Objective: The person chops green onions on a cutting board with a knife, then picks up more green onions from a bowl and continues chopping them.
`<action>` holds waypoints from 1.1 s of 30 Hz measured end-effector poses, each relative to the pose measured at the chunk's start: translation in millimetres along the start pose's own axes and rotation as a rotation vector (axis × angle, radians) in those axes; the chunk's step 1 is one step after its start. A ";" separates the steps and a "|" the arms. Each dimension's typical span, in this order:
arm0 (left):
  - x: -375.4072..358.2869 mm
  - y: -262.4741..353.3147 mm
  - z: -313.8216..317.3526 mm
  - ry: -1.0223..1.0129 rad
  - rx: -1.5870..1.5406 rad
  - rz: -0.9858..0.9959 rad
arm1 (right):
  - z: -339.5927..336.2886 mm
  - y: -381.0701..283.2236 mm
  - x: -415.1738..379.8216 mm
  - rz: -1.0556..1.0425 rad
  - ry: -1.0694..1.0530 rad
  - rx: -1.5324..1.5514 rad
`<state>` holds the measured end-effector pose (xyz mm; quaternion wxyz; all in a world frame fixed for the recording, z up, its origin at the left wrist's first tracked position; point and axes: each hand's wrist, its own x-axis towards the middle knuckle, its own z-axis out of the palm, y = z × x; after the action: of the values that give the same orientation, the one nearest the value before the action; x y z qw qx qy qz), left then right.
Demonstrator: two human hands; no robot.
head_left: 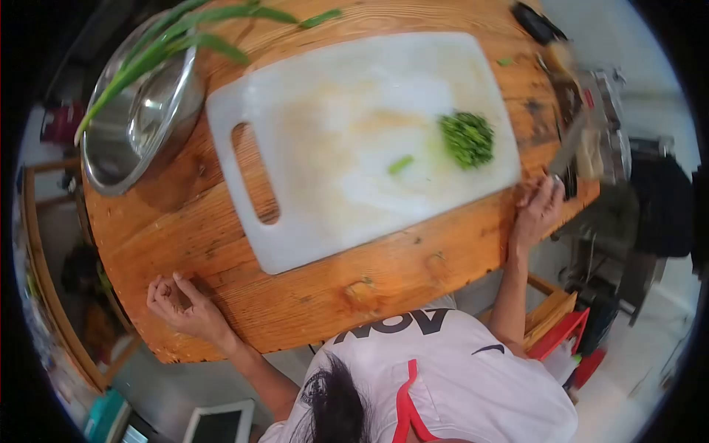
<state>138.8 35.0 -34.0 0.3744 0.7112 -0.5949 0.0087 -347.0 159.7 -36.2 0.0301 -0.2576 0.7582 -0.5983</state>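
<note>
My left hand (181,304) rests near the table's front left edge, fingers loosely curled and apart, with nothing in it. At the right edge of the table, my right hand (541,207) is closed round the handle of a knife (570,144), whose blade points up and away. Between and beyond the hands lies a white cutting board (325,214). Chopped greens (467,139) form a pile on its right part, with a small green piece (401,165) to their left.
A metal bowl (140,125) stands at the far left, with long green stalks (159,48) lying across its rim. Packages (607,125) are beyond the table's right edge. A black object (538,23) sits at the far right corner of the wooden table (295,310).
</note>
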 end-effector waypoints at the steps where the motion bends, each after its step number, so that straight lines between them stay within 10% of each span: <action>1: 0.2 8.8 3.2 -0.001 -0.015 0.006 | 3.1 -3.3 1.3 -0.001 -0.017 0.060; 15: -27.8 233.0 80.6 -0.563 -0.427 0.662 | -19.7 -59.4 -40.6 -0.048 -0.543 0.088; 33: -44.5 271.7 118.7 -0.714 -0.336 0.597 | -19.4 -60.7 -57.7 -0.163 -0.680 -0.184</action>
<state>-157.3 4.6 2.1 0.2380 0.3982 -0.8569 -0.2247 -282.4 192.4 10.2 0.2093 -0.5031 0.7324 -0.4083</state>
